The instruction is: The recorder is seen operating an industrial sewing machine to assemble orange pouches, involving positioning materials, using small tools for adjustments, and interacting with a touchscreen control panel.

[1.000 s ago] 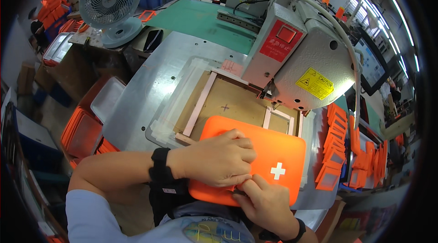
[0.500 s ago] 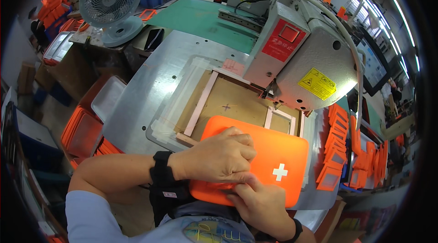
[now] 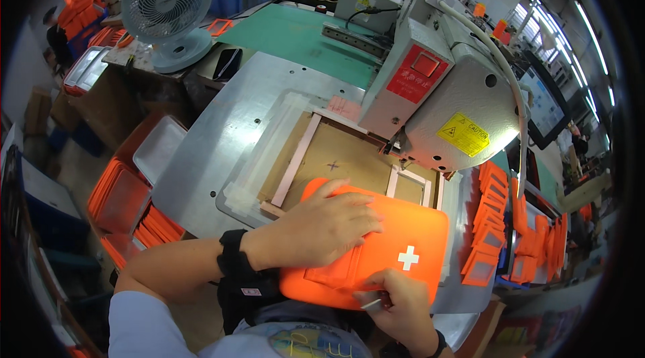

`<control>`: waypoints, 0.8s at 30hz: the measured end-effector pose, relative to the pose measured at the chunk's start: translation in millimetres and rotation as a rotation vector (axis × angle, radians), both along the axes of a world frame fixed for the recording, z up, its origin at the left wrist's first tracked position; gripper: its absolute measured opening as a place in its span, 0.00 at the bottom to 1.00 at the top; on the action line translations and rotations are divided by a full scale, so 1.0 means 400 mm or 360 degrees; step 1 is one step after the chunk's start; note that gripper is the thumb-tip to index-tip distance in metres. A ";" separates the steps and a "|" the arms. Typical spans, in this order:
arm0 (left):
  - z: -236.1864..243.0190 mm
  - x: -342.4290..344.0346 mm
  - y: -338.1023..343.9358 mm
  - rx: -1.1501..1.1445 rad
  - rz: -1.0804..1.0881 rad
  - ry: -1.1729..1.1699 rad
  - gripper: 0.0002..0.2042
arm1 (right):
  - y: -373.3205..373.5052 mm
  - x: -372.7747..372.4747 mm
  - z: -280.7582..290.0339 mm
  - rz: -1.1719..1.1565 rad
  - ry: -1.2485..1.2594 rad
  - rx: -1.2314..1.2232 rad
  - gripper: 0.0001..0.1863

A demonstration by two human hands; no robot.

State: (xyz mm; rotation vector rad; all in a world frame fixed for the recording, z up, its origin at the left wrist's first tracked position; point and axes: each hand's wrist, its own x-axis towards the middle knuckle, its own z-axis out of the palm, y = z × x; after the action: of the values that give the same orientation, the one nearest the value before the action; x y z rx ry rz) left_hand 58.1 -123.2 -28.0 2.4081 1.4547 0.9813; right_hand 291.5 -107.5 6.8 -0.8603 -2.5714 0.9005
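An orange first-aid case (image 3: 403,224) with a white cross lies tilted before me, over the near edge of the sewing machine's frame. My left hand (image 3: 326,227) rests on its left part, fingers stretched out over the surface. Beneath that hand an orange flap or pocket piece (image 3: 336,272) lies on the case. At the case's lower right edge, my right hand (image 3: 402,304) is closed, with a small flat silvery tool (image 3: 371,304) sticking out from its fingers. Most of that tool is hidden, so its kind does not show.
Ahead stands a large sewing machine (image 3: 447,99) above a pale clamp frame (image 3: 295,160) on a metal table (image 3: 208,150). Orange pieces with clear windows are stacked in a box (image 3: 121,197) at left and hang at right (image 3: 485,230). A fan (image 3: 168,12) stands far left.
My left hand has uncurled and flattened onto the case. My right hand has drawn away from it, to the right and nearer me, and the silvery tool now shows.
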 end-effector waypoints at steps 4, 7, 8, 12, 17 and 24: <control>0.009 -0.001 -0.006 -0.0055 0.0054 0.0157 0.16 | -0.007 -0.049 -0.008 0.0199 0.0075 0.0487 0.15; 0.025 -0.001 -0.013 -0.0023 0.0234 0.0302 0.22 | -0.012 -0.038 -0.035 0.0247 0.0155 0.0324 0.12; 0.022 -0.002 -0.015 -0.0045 0.0284 0.0309 0.24 | -0.010 -0.026 -0.033 0.0252 0.0207 0.0139 0.11; 0.023 0.004 -0.007 -0.0157 0.0409 0.0350 0.32 | -0.021 0.045 0.077 0.0544 0.0345 -0.0735 0.04; 0.079 -0.030 0.023 -0.0579 0.0432 0.0432 0.34 | -0.010 0.059 0.028 0.0247 0.0150 -0.0329 0.05; 0.167 -0.120 -0.076 -0.1247 0.0313 -0.0402 0.23 | -0.013 0.062 0.051 0.0137 0.0348 0.0194 0.06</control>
State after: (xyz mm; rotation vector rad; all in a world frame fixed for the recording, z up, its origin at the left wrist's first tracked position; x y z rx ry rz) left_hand 10.0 -153.6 38.7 1.5553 1.6012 0.5563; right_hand 316.5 -112.8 27.2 -0.5861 -2.4584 0.8031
